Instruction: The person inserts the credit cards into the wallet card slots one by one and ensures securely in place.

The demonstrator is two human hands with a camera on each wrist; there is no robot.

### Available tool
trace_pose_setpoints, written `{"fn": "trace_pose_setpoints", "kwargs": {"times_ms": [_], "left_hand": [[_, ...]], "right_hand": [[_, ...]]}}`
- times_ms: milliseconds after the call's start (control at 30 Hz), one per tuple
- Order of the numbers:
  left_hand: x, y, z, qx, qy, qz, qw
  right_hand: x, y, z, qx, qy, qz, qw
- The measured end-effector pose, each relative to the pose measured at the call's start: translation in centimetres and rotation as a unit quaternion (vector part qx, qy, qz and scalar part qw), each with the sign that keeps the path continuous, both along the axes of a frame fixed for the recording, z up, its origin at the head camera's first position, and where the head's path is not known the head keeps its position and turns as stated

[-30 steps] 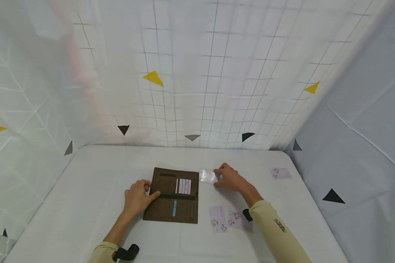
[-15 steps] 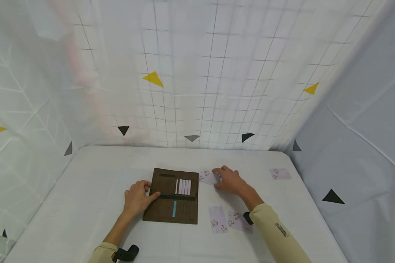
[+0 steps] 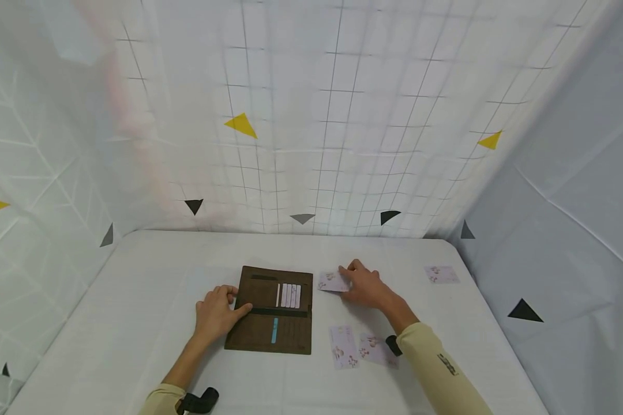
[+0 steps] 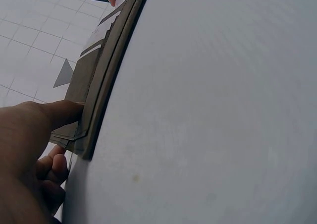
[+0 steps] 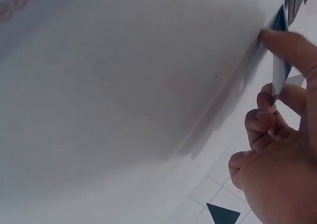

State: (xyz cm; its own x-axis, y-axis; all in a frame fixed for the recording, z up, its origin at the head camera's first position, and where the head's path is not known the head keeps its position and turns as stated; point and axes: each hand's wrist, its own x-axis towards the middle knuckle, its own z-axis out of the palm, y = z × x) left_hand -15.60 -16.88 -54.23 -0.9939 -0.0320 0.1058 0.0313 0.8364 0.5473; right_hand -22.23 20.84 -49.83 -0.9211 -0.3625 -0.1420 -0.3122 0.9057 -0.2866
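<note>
In the head view, the left hand (image 3: pixel 215 313) is pinching the left edge of the open brown wallet (image 3: pixel 254 334), its thumb resting near the fold. The right hand (image 3: pixel 366 286) is pinching a flowered card (image 3: pixel 330 282) just right of the wallet. A second ago that card was showing a white glare; half a second ago it was reaching the wallet's edge; now its flowers are showing and a gap is separating the two. Slotted cards (image 3: pixel 289 295), a blue strip (image 3: pixel 274 330), two loose cards (image 3: pixel 344 347) nearer the person and a far-right card (image 3: pixel 442 275) are keeping their places.

In the left wrist view, the thumb is pressing the wallet's inner face, fingers curling behind.

In the right wrist view, the flowered card is appearing nearly edge-on, between thumb and fingers.
</note>
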Motion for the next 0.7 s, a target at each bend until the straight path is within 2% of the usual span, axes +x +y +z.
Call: {"fn": "trace_pose_setpoints", "kwargs": {"times_ms": [400,700], "left_hand": [[0.2,0.0,-0.1,0.006,0.004,-0.002,1.0],[0.2,0.0,0.1,0.008,0.006,-0.003,0.9999]], "right_hand": [[0.0,0.8,-0.5,-0.043,0.008,-0.041,0.9982],[0.4,1.9,-1.3,-0.063,0.071,-0.035,0.9949]]}}
